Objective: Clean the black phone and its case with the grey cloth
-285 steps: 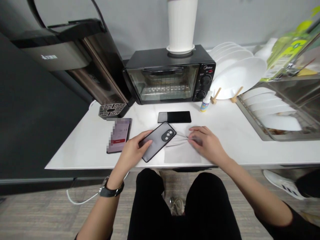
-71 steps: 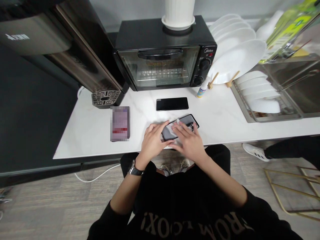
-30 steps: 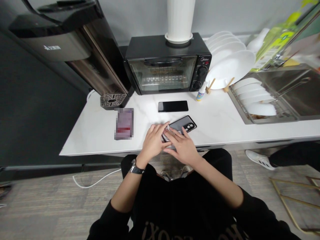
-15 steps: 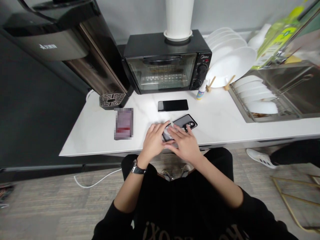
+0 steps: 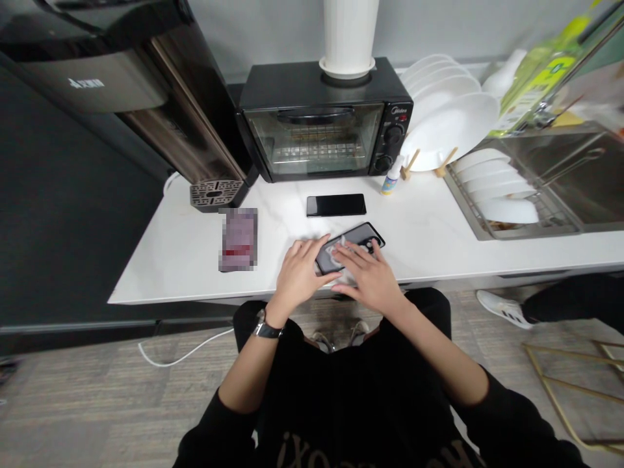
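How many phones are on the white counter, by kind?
Phone being handled, camera side up: 1
Black phone lying flat: 1
Phone-like device, pixelated out: 1
Total: 3

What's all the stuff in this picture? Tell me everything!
toaster oven: one, black, at the counter's back
pot: one, white, on the oven
counter: one, white, under everything
phone: one, black, lying flat on the counter
cased phone: one, dark grey, under the hands
cloth: one, whitish, on the cased phone
small bottle: one, white and blue, beside the oven
plates: several, white, standing right of the oven
sink: one, steel, far right
watch: one, black, on the left wrist
left hand: one, on the cased phone
right hand: one, on the cloth
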The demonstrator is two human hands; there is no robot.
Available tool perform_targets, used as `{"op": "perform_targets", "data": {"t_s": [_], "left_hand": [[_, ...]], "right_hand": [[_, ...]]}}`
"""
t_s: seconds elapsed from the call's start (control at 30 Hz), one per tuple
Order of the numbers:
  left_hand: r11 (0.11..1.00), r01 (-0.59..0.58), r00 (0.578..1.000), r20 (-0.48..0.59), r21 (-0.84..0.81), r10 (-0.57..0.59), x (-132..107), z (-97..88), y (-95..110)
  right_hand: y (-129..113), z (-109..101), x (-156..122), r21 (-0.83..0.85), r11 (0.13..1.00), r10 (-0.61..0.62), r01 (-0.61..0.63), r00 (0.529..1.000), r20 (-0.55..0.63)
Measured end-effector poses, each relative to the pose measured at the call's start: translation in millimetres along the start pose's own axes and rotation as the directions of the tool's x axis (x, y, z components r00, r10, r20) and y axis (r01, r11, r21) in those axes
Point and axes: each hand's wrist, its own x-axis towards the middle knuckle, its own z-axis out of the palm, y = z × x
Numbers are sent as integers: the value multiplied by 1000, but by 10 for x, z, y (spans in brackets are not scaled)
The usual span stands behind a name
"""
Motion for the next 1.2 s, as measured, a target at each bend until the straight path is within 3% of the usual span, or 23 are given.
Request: {"op": "perform_targets", "data": {"t_s": [0.07,0.13,0.27,0.33,0.43,0.53,0.73,0.8,0.87,0.93,1.0,1.1,1.2], "left_hand": [[1000,2,1000,-8,0,-2,6,3,11],[1000,-1,1000,-7,3,1,13,5,13],[1000,-1,1000,16,29,0,13,9,-12],[999,-1,1000,11,32,0,7,11,-21],[1000,-6,1000,-6,16,6,6,15,-15],[1000,-2,1000,-9,8,2,18,19,-5],[999,5,1000,27,33,-5,-9,16,-42],[1000,7,1000,17,19,-7,-26,11,-44],[1000,9,1000,5,-2,-9,-28,8,-32],[1000,14,1000,7,-7,-14,-11,7,-15],[1000,11,1000,23,-7,-11,12,8,-6],[1000,-11,999,43,-18,12,31,16,-24],[1000,-11,998,56,2,11,22,23,-54]], "right_hand": [[105,-30,-3,-48,985,163,-168,983,-90],[52,-8,7,-50,972,222,-229,967,-129],[-318,114,53,84,996,-3,5,1000,-19],[-347,126,71,123,992,-35,36,999,-6],[-109,72,82,47,990,138,-134,986,-96],[33,57,105,-20,955,286,-296,936,-205],[-442,145,152,192,981,5,4,999,-47],[-374,78,98,212,977,8,-1,1000,-28],[-140,-21,12,159,986,65,-58,997,-41],[107,-91,-56,69,985,162,-155,981,-111],[197,-86,-65,9,968,248,-250,951,-184],[-65,58,35,33,969,246,-244,952,-180],[-451,189,137,140,986,104,-90,990,-96]]}}
